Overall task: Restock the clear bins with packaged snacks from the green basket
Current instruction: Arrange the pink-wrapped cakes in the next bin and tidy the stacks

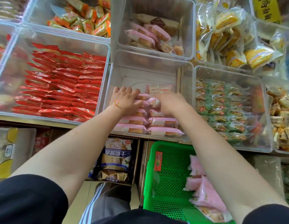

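Both hands reach into the middle clear bin [185, 81], which holds rows of pink snack packs [163, 122] at its front. My left hand [126, 101] lies flat on the back of the left row, fingers straight, thumb against a pack. My right hand [172, 102] is blurred and sits over the right row; its fingers curl down onto a pink pack [154, 102]. The green basket [166, 175] stands below the shelf at the lower right, with several more pink packs [205, 191] piled on its right side, partly hidden by my right forearm.
A bin of red packs [59, 84] stands on the left, a bin of green packs [221, 107] on the right. Behind are bins with pink [148, 34], orange [85, 18] and yellow snacks [229, 38]. Cardboard boxes with biscuit bags [116, 159] sit under the shelf.
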Tool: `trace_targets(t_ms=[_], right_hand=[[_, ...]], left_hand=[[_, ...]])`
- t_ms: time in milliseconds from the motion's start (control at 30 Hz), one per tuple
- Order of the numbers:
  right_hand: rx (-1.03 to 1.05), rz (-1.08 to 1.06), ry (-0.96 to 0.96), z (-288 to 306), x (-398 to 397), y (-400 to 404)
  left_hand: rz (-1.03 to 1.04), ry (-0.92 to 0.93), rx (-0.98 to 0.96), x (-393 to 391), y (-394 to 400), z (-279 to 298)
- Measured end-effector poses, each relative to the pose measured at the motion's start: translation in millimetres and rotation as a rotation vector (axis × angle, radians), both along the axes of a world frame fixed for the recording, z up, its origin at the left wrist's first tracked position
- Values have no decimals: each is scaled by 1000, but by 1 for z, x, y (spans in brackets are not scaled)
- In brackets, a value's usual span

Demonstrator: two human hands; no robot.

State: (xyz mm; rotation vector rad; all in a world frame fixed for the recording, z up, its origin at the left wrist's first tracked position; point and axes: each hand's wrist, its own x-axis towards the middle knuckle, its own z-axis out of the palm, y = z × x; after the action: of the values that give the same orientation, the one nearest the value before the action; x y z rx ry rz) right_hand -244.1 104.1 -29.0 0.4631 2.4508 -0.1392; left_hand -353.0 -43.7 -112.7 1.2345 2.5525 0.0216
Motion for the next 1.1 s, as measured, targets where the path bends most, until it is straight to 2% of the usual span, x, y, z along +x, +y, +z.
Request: trace_targets(t_ms=[67,133,200,267,333,400,467,633,700,800,900,967,1100], right_hand=[[-162,-58,-105,-11,0,0],[-219,-102,-130,-11,-3,6],[-230,-151,-8,-11,-13,16],[-184,-310,255,-16,-26,30],[-95,-296,338,-28,-37,41],[-22,-149,172,-42,-41,44],[16,-88,58,-58,-41,45],[183,-16,55,-56,-41,51],[221,38,134,-46,-38,52],[101,-33,205,-34,-23,44],[-104,-125,33,-29,-10,35],[-206,-194,25,-23,-7,34],[-131,-137,32,-16,-4,29]], left_hand=[[2,-13,17,-1,-2,0],[1,-17,28,-1,-1,-1],[3,-24,20,-1,-1,0],[-1,-14,16,-1,-1,-2],[-6,-8,16,-2,-1,-3],[-3,-9,23,-3,-1,-5],[-3,-9,29,-3,-1,-7],[-4,-17,44,-3,-1,-7],[-7,-19,37,-2,-1,-7],[-1,-18,28,-2,-2,-5],[-9,-26,6,-1,-2,-1],[-12,-49,-17,-1,-2,4],[-15,-66,-74,-3,-4,13]])
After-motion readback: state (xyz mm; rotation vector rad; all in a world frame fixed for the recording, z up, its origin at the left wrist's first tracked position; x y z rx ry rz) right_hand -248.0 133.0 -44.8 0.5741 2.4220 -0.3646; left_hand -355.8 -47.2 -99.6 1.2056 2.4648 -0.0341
